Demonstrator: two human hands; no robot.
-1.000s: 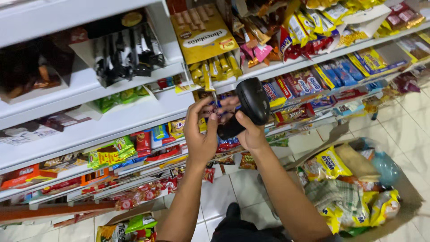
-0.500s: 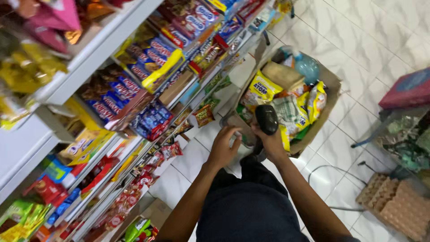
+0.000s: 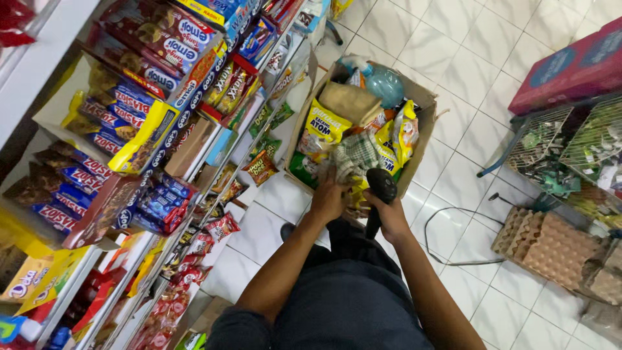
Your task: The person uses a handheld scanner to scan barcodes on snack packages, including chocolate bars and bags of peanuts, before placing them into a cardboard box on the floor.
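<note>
A cardboard box sits on the white tiled floor, filled with yellow snack packets, a checked cloth and a blue plastic bottle. My left hand reaches into the near end of the box and touches the packets beside the cloth; what its fingers hold is hidden. My right hand grips a black handheld scanner by its handle, head up, just over the box's near edge.
Shop shelves packed with biscuit and snack packs run along the left. At the right stand a wire basket, a red carton and stacked egg trays. A dark cable lies on the floor.
My view has tilted from the shelves down to the floor. Both hands dropped from shelf height to the box, the scanner still in my right hand, the left now among the packets.
</note>
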